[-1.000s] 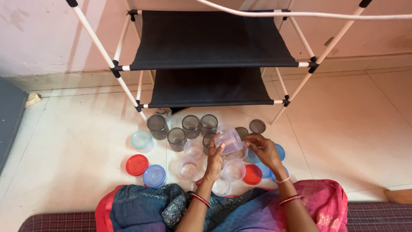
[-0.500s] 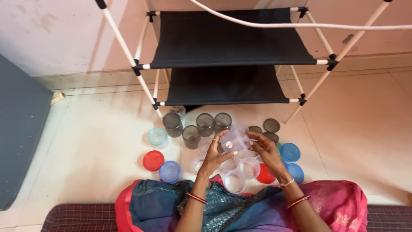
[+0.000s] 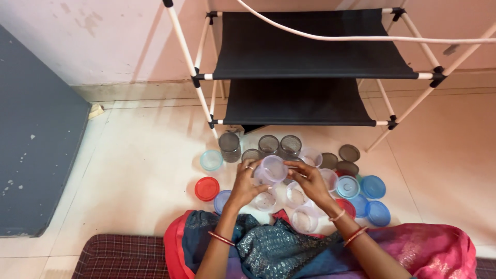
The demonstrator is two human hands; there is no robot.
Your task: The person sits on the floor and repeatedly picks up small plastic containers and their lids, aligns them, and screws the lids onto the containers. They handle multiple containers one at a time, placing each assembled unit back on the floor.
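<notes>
Head view: both hands hold one clear tub [image 3: 273, 168] above the floor [image 3: 129, 155], its open mouth turned up toward the camera. The left hand [image 3: 244, 182] curls round the tub's left side, fingers closed on the wall; the right hand [image 3: 309, 182] grips its right side, thumb and fingers narrow around the rim. The tub sits over the middle of a cluster of containers on the floor, just in front of the rack [image 3: 310, 67].

Below and beside the hands stand more clear tubs [image 3: 305, 219], open and upright. Toward the rack, smoky grey jars [image 3: 229, 146] stand in a row near the rack's front left leg. A red lid [image 3: 207, 188] lies left of the left hand, apart from it, with a pale teal lid [image 3: 211, 160] beyond it. Blue lids [image 3: 373, 187] lie right of the right hand, and grey lids [image 3: 349, 153] lie beyond them. A grey panel [image 3: 36, 144] fills the left edge.
</notes>
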